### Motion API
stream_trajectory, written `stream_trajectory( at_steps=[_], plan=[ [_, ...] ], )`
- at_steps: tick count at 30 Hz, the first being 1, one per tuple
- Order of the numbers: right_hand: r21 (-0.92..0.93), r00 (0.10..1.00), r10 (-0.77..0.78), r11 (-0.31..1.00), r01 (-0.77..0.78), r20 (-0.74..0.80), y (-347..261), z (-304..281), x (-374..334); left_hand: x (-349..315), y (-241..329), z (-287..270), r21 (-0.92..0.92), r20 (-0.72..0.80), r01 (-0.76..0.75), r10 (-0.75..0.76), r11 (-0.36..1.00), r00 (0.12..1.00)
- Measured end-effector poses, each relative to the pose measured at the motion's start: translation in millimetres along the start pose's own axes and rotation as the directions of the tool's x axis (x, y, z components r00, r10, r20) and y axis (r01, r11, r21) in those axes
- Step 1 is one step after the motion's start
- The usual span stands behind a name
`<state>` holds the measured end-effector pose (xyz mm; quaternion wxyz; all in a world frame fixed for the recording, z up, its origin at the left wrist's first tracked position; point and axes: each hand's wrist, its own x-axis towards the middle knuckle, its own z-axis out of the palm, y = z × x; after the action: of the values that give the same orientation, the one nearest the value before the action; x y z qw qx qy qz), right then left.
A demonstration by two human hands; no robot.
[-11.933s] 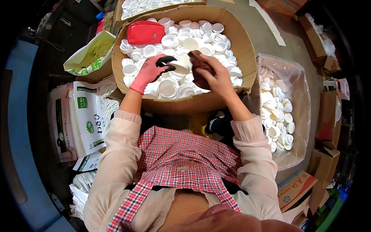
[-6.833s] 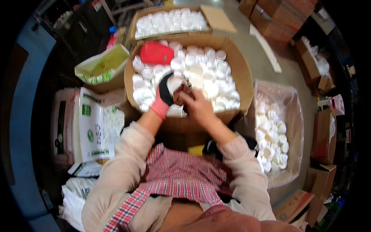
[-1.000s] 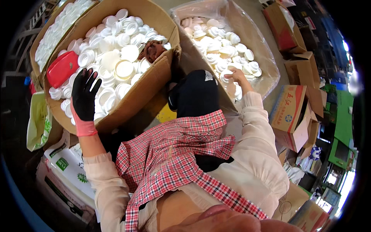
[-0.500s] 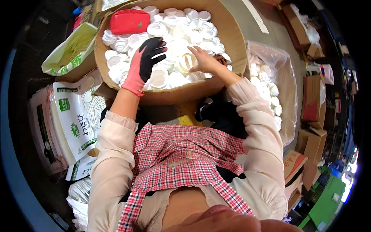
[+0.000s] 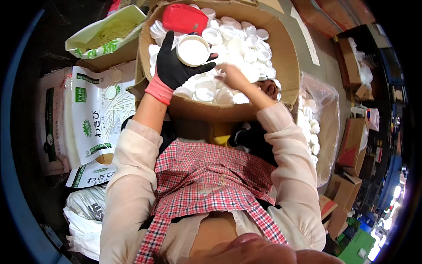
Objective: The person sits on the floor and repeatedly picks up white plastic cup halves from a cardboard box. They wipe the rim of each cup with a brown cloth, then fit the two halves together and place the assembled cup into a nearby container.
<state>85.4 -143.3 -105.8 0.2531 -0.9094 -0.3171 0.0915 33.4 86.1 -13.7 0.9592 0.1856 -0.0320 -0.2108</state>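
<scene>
My left hand (image 5: 173, 66) wears a black glove with a pink cuff. A round white lid (image 5: 193, 50) with a raised rim lies in it, between the thumb and the spread fingers. My bare right hand (image 5: 234, 77) is low over many similar white lids (image 5: 237, 46), close to the left hand's fingertips. Its slightly bent fingers are apart, with nothing seen in them. The lids fill a large cardboard box (image 5: 288, 57) in front of me.
A red pouch (image 5: 184, 18) and a brown bundle (image 5: 268, 89) lie on the lids. At right stands a plastic-lined box (image 5: 325, 132) of white pieces. At left are a bag of thin yellowish strands (image 5: 110, 33) and a printed white sack (image 5: 88, 110) with thin white sticks.
My left hand has turned palm up and now holds a white lid. My right hand has stayed over the pile, its fingers more bent. The view has shifted, moving the box rightward.
</scene>
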Motion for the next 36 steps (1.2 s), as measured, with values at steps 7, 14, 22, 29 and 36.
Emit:
stream_trajectory(
  at_steps=[7, 14, 22, 29, 36],
  plan=[
    [-0.059, 0.978, -0.02, 0.998, 0.008, -0.208, -26.3, -6.2, 11.1, -10.7, 7.5, 1.0, -0.092, 0.086, -0.03, 0.038, 0.995, 0.996],
    [1.0, 0.999, -0.053, -0.007, -0.006, 0.006, -80.3, -95.9, -38.0, -17.3, -13.6, 17.2, 0.832, 0.4, -0.485, 0.313, 0.269, 0.861],
    [0.55, 0.912, -0.125, 0.763, 0.341, -0.392, -61.7, -107.7, -70.1, -19.0, -29.6, 21.9, 0.672, 0.264, -0.406, 0.312, 0.619, 0.913],
    [-0.304, 0.846, -0.511, 0.839, 0.451, -0.156, -72.3, -100.1, -83.5, -13.3, -33.3, 33.9, 0.916, -0.08, -0.028, 0.25, 0.399, 0.965],
    [0.322, 0.905, -0.33, 0.855, 0.407, -0.268, -95.6, -107.5, -89.8, 9.4, -65.9, 52.0, 0.568, 0.172, -0.342, 0.299, 0.748, 0.939]
  ],
)
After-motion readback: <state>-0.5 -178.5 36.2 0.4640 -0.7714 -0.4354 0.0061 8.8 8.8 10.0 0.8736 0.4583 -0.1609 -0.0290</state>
